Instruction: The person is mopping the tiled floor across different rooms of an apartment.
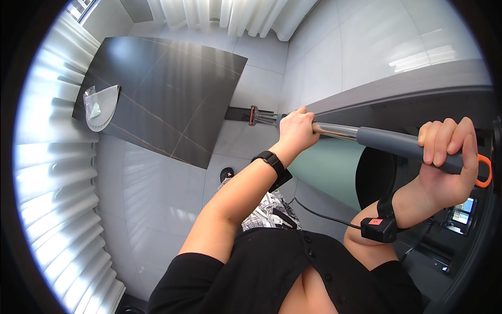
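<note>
A long-handled cleaning tool, probably a mop, slants across the view, with a shiny metal pole (334, 131), a dark grey grip (387, 143) and an orange hanging loop (486, 171). My left hand (299, 130) is wrapped round the pole's lower part. Closed round the upper end of the grey grip is my right hand (444, 157), just below the loop. Beyond my left hand, the tool's small head (254, 115) shows metal rods and a red strip; its exact kind is unclear. Under the pole stands a pale green rounded piece (329, 170) with a dark opening.
A dark stone-patterned table (162, 99) stands at the far left, bearing a grey folded pad (104, 112) and a clear plastic bag (92, 102). A long dark ledge (397, 86) runs along the right. White curtains (63, 209) hang at left and back. Grey tiles (157, 188) cover the floor.
</note>
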`<state>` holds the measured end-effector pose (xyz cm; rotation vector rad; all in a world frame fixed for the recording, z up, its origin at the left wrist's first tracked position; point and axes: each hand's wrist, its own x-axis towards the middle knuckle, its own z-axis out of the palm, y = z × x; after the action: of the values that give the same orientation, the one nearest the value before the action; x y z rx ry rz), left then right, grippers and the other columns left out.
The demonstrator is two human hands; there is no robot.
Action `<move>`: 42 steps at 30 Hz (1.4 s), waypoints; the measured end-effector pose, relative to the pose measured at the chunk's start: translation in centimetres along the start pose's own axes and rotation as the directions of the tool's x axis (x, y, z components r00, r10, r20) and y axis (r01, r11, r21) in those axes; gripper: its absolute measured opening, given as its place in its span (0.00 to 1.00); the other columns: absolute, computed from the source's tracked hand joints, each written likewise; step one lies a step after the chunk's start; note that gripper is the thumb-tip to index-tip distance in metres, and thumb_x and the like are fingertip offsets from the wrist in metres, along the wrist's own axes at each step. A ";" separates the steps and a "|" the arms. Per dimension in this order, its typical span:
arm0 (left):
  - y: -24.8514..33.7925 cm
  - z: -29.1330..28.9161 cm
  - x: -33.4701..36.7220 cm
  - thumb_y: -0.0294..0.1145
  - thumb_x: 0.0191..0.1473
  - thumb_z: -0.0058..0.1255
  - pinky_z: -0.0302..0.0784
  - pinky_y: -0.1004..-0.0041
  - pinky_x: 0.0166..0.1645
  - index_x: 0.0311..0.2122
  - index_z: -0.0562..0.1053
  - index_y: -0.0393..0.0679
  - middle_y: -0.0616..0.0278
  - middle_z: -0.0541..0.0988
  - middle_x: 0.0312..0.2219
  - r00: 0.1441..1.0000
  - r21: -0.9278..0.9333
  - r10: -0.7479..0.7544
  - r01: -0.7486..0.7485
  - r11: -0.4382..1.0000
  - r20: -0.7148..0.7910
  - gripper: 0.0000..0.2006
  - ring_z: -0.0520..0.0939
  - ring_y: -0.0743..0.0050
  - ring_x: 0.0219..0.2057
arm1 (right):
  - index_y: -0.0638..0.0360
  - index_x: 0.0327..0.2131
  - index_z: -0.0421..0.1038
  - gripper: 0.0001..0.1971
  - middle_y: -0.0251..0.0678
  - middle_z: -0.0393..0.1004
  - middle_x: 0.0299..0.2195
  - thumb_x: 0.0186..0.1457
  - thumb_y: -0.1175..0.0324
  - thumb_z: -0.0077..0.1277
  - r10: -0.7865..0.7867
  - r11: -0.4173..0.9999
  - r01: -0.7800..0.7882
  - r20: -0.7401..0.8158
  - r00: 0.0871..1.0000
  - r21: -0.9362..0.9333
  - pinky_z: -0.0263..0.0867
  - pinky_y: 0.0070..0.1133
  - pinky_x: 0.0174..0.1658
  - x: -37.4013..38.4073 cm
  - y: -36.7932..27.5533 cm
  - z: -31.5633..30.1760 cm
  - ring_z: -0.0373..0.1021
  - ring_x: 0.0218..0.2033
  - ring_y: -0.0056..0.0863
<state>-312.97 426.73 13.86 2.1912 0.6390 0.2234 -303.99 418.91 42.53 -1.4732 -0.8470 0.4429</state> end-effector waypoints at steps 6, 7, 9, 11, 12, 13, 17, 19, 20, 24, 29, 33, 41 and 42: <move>-0.6 -0.6 -2.1 0.36 0.39 0.55 0.73 0.66 0.30 0.23 0.75 0.43 0.63 0.72 0.23 0.997 0.033 -0.064 0.063 0.997 0.038 0.08 0.76 0.60 0.26 | 0.54 0.20 0.55 0.11 0.30 0.60 0.12 0.54 0.67 0.35 0.014 0.999 -0.015 0.023 1.000 0.038 0.58 0.20 0.27 0.4 0.1 0.8 0.57 0.13 0.20; -0.6 -0.7 -2.2 0.36 0.40 0.55 0.73 0.66 0.30 0.22 0.75 0.43 0.63 0.72 0.23 0.996 0.029 -0.082 0.081 0.996 0.034 0.08 0.76 0.60 0.25 | 0.54 0.20 0.55 0.11 0.30 0.60 0.12 0.54 0.67 0.35 0.015 0.999 -0.016 0.027 1.000 0.050 0.58 0.20 0.27 0.8 0.3 0.9 0.57 0.13 0.20; -0.9 -0.7 -2.3 0.37 0.39 0.55 0.72 0.66 0.30 0.22 0.75 0.44 0.63 0.72 0.23 0.995 0.045 -0.096 0.095 0.994 0.035 0.08 0.76 0.59 0.25 | 0.54 0.19 0.56 0.11 0.30 0.60 0.12 0.54 0.66 0.35 0.047 0.996 -0.051 0.054 0.997 0.076 0.58 0.20 0.26 1.4 0.9 1.0 0.57 0.12 0.20; -0.1 -1.0 0.1 0.37 0.40 0.55 0.72 0.66 0.30 0.22 0.75 0.44 0.62 0.72 0.23 0.992 0.050 -0.128 0.129 0.990 -0.024 0.08 0.76 0.59 0.25 | 0.54 0.19 0.56 0.11 0.31 0.61 0.12 0.54 0.67 0.36 0.025 0.995 -0.034 0.101 0.995 0.091 0.57 0.20 0.24 3.8 1.5 -0.2 0.57 0.12 0.19; 0.2 -1.1 1.4 0.37 0.40 0.55 0.72 0.66 0.30 0.22 0.75 0.44 0.62 0.72 0.23 0.991 0.058 -0.132 0.133 0.989 -0.031 0.08 0.76 0.59 0.25 | 0.55 0.19 0.56 0.10 0.32 0.62 0.12 0.53 0.67 0.37 0.013 0.993 -0.028 0.126 0.992 0.119 0.58 0.20 0.24 5.0 1.7 -0.9 0.57 0.12 0.19; 1.0 -1.4 3.2 0.37 0.39 0.55 0.73 0.66 0.30 0.22 0.75 0.44 0.62 0.72 0.23 0.989 0.070 -0.144 0.146 0.987 -0.029 0.08 0.77 0.59 0.26 | 0.55 0.19 0.56 0.10 0.32 0.62 0.12 0.53 0.68 0.37 -0.002 0.990 -0.019 0.144 0.990 0.141 0.58 0.20 0.23 6.6 1.4 -2.0 0.57 0.12 0.19; -0.5 -0.4 -2.7 0.38 0.38 0.56 0.73 0.65 0.31 0.22 0.75 0.44 0.62 0.72 0.23 0.988 0.136 -0.092 0.076 0.988 0.123 0.08 0.77 0.58 0.27 | 0.54 0.20 0.57 0.09 0.33 0.64 0.13 0.53 0.68 0.37 0.049 0.983 -0.052 0.018 0.999 0.179 0.59 0.20 0.23 0.1 2.3 -1.9 0.59 0.12 0.20; 0.0 -0.2 -2.8 0.38 0.37 0.56 0.74 0.64 0.32 0.22 0.75 0.45 0.61 0.73 0.24 0.981 0.129 -0.075 0.052 0.990 0.179 0.09 0.78 0.57 0.27 | 0.55 0.20 0.57 0.09 0.34 0.64 0.13 0.53 0.68 0.38 0.020 0.983 -0.013 -0.037 0.999 0.185 0.58 0.20 0.22 -0.8 1.9 -2.4 0.59 0.12 0.20; 0.2 -0.2 -2.6 0.38 0.37 0.56 0.74 0.64 0.32 0.23 0.75 0.45 0.61 0.73 0.24 0.977 0.139 -0.072 0.044 0.989 0.198 0.09 0.78 0.57 0.28 | 0.55 0.20 0.57 0.09 0.34 0.63 0.12 0.53 0.68 0.38 0.021 0.982 -0.009 -0.062 0.998 0.188 0.58 0.20 0.22 -1.0 1.8 -2.8 0.58 0.11 0.20; 1.4 0.8 -2.8 0.36 0.38 0.55 0.74 0.64 0.32 0.25 0.75 0.46 0.63 0.73 0.25 0.956 0.158 -0.035 -0.012 0.987 0.292 0.07 0.78 0.58 0.29 | 0.57 0.23 0.57 0.10 0.34 0.65 0.15 0.56 0.65 0.41 -0.053 0.975 0.061 -0.045 0.998 0.214 0.57 0.20 0.23 -3.0 2.2 -5.5 0.60 0.14 0.21; 3.0 1.5 -2.4 0.30 0.39 0.55 0.73 0.64 0.32 0.26 0.69 0.46 0.63 0.72 0.26 0.942 0.103 0.053 -0.092 0.990 0.332 0.07 0.77 0.59 0.31 | 0.57 0.27 0.59 0.16 0.34 0.69 0.17 0.57 0.55 0.46 -0.246 0.964 0.245 -0.005 0.969 0.100 0.63 0.22 0.27 -6.1 2.1 -9.2 0.67 0.17 0.24; 3.5 3.0 -1.6 0.24 0.37 0.54 0.72 0.62 0.31 0.26 0.67 0.44 0.60 0.72 0.25 0.949 0.023 0.079 -0.090 0.996 0.306 0.09 0.76 0.54 0.31 | 0.55 0.27 0.57 0.20 0.31 0.66 0.16 0.56 0.48 0.46 -0.262 0.949 0.283 -0.152 0.953 0.140 0.63 0.21 0.26 -8.6 1.9 -9.7 0.65 0.15 0.22; 2.5 6.9 2.0 0.16 0.35 0.48 0.71 0.61 0.36 0.27 0.69 0.39 0.55 0.73 0.26 0.917 -0.188 0.218 -0.161 0.969 0.335 0.09 0.75 0.49 0.33 | 0.53 0.24 0.54 0.12 0.29 0.58 0.12 0.59 0.61 0.36 -0.195 0.974 0.087 -0.578 0.792 -0.210 0.58 0.19 0.23 -7.2 3.9 -9.9 0.53 0.11 0.16; 2.5 6.9 3.0 0.16 0.35 0.48 0.71 0.61 0.36 0.27 0.69 0.39 0.55 0.73 0.26 0.922 -0.184 0.211 -0.157 0.970 0.326 0.09 0.75 0.49 0.33 | 0.53 0.24 0.54 0.11 0.28 0.58 0.12 0.58 0.62 0.36 -0.185 0.980 0.102 -0.604 0.775 -0.170 0.56 0.18 0.22 -6.0 4.2 -10.3 0.52 0.11 0.16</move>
<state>-307.02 422.31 11.14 2.0710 0.2109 -0.0155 -299.47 407.93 38.25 -1.5234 -0.4512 -0.2249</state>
